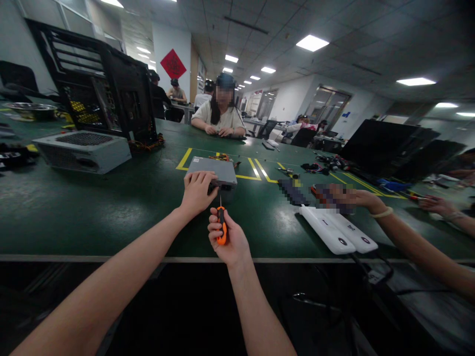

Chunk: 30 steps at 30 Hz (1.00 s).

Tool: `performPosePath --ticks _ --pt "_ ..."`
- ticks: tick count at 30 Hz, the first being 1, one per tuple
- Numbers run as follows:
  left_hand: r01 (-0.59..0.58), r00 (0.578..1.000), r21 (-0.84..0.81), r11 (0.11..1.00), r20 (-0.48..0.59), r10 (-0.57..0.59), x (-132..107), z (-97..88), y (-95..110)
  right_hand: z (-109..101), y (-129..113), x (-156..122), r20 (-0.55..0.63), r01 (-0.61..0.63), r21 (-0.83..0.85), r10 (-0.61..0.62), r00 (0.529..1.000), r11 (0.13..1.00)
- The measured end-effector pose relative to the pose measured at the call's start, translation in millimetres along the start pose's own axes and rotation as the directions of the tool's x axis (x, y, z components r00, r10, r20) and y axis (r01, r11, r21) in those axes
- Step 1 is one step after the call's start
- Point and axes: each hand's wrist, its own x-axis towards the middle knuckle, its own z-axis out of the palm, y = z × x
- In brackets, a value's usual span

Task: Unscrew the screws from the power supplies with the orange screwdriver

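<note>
A grey metal computer power supply [217,170] lies on the green table in front of me. My left hand [198,193] grips its near left side, fingers over the top and thumb at the near face. Closed around the orange and black handle of a screwdriver [221,228] is my right hand [229,237], palm turned up. The thin shaft points away from me toward the near face of the power supply; whether the tip touches it I cannot tell. Coloured cables [222,157] stick out behind the unit.
At left stand an open black computer case [129,99] and a second power supply [83,153]. White power banks [330,232] lie at right, beside a co-worker's arm [404,232]. Another person [218,111] sits opposite. Yellow tape [248,177] marks the table [148,227].
</note>
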Motion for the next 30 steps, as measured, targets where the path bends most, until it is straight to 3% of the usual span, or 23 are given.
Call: performPosePath --ticks 8,17,25,30 --pt "-0.001 1.0 -0.003 1.0 0.003 0.001 -0.3 -0.8 0.3 1.7 2.7 1.8 -0.082 0.049 -0.009 -0.05 0.995 0.999" --pt "-0.004 1.0 0.016 1.0 -0.002 0.004 -0.1 1.8 -1.2 0.5 0.6 0.8 0.008 -0.014 -0.056 0.015 1.0 0.998" --pt "-0.001 1.0 0.002 1.0 0.001 0.001 -0.2 0.2 -0.4 5.1 5.1 0.4 -0.124 0.059 0.01 -0.057 0.991 0.998" --pt "-0.002 1.0 0.009 1.0 0.006 0.002 0.5 0.2 -0.7 8.9 5.0 -2.9 -0.087 -0.019 0.049 0.023 0.996 0.999"
